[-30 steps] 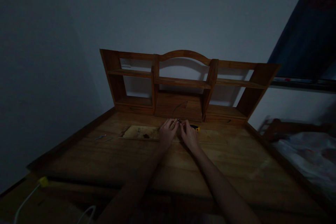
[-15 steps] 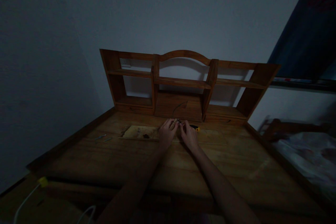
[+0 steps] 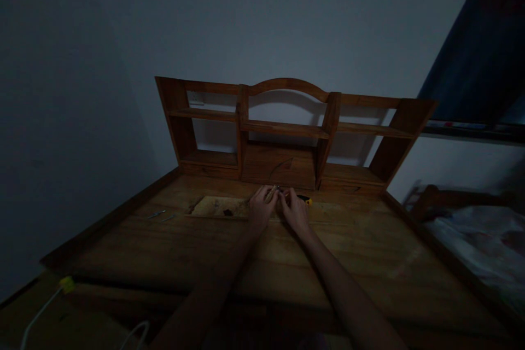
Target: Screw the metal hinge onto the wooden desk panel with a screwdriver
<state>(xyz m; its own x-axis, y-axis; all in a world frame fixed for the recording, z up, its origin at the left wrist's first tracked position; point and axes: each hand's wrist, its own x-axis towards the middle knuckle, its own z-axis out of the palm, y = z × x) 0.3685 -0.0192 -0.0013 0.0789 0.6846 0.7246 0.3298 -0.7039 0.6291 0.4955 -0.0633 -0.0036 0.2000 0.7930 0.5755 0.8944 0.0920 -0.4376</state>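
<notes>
Hands meeting over a small metal piece on a dim wooden desk

Forearms run up from the near edge across the brown wooden desk top (image 3: 123, 251), with a yellow-tipped white cable (image 3: 61, 287) well to the left and nearer than the hands. The left hand (image 3: 261, 209) and right hand (image 3: 294, 211) sit side by side, fingers curled inward and fingertips pinched together on a tiny shiny metal piece (image 3: 279, 188) held between them; what it is cannot be told in the gloom. Both hands rest over a pale flat wooden board (image 3: 213, 206). Just beyond the right hand lies a yellow-and-black tool handle (image 3: 305, 199). Far left of the left hand lie thin metal bits (image 3: 158, 214). Beyond the hands stands an arched brown wooden shelf unit (image 3: 287, 126) against the grey wall.
</notes>
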